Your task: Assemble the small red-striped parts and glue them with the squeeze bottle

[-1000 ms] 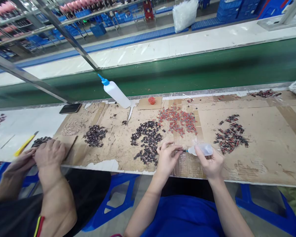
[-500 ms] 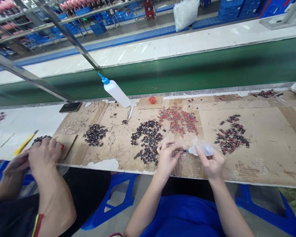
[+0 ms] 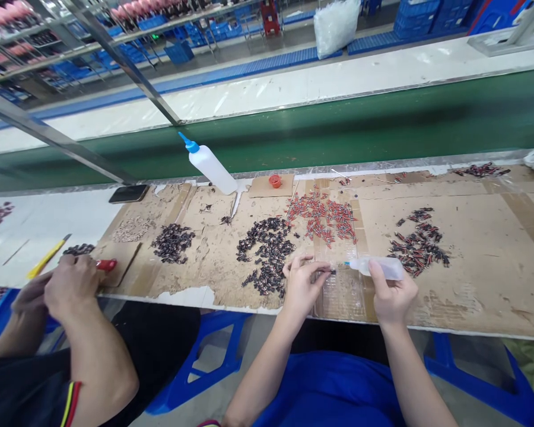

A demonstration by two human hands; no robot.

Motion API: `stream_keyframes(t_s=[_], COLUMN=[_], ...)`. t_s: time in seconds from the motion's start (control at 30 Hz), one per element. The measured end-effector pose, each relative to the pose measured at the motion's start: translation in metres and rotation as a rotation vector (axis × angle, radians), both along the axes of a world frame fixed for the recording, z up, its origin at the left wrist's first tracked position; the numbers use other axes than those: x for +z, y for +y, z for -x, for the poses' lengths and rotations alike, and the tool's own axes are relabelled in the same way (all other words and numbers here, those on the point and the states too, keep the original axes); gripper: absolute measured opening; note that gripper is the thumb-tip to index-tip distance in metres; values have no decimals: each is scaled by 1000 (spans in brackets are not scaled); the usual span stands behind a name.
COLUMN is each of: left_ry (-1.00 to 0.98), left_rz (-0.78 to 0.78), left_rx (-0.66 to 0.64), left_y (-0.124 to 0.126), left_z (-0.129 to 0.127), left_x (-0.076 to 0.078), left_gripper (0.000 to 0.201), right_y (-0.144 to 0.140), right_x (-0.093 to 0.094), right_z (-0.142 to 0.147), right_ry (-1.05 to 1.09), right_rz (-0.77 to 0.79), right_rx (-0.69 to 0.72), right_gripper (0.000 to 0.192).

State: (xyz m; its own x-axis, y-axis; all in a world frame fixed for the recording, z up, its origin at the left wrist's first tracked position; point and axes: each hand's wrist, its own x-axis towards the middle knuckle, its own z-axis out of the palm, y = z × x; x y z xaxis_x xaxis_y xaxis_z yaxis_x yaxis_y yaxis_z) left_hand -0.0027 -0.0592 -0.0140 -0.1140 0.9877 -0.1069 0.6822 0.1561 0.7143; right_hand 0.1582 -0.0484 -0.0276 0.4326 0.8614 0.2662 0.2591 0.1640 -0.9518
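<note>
My left hand (image 3: 303, 281) pinches a small dark part (image 3: 332, 271) between thumb and fingertips, just above the cardboard. In my right hand (image 3: 392, 294) is a translucent squeeze bottle (image 3: 380, 267), lying nearly level with its blue tip pointing left, a short gap from the part. Left of my left hand lies a pile of small black parts (image 3: 267, 252). Beyond my hands spread many thin red parts (image 3: 323, 214). A heap of black-and-red pieces (image 3: 418, 246) lies to the right of the bottle.
A larger white bottle with a blue nozzle (image 3: 212, 169) leans at the back, beside a small red cap (image 3: 275, 181). At left, a co-worker's hands (image 3: 69, 284) work near a red object (image 3: 107, 264), a yellow cutter (image 3: 48, 257) and a phone (image 3: 129, 193). A green barrier (image 3: 293, 133) runs behind.
My right hand has drawn the squeeze bottle to the right, its tip away from the small part. My left hand stays put. The co-worker's hands have shifted slightly left, uncovering the red object.
</note>
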Motion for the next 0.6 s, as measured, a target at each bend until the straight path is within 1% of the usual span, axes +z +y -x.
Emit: stream_keyframes(t_s=[0.07, 0.17, 0.23, 0.3, 0.37, 0.47, 0.6], left_ry=[0, 26, 67, 112, 159, 242, 346], left_rz=[-4, -55, -116, -170, -200, -220, -248], left_rx=[-30, -77, -63, -35, -34, -88, -164], left_y=[2, 9, 18, 29, 39, 49, 50], left_z=[2, 6, 7, 5, 3, -2, -6], left_x=[2, 7, 9, 10, 10, 7, 3], left_gripper=[15, 10, 9, 12, 14, 11, 7], right_y=[2, 7, 11, 13, 14, 15, 13], right_x=[-2, -5, -7, -9, -11, -14, -16], right_z=[-1, 0, 1, 2, 3, 4, 2], right_ry=[75, 111, 99, 76, 50, 16, -1], right_rz=[-11, -46, -68, -64, -34, 5, -38], right_rx=[-33, 3, 22, 7, -28, -50, -31], right_gripper=[26, 33, 38, 41, 42, 43, 48])
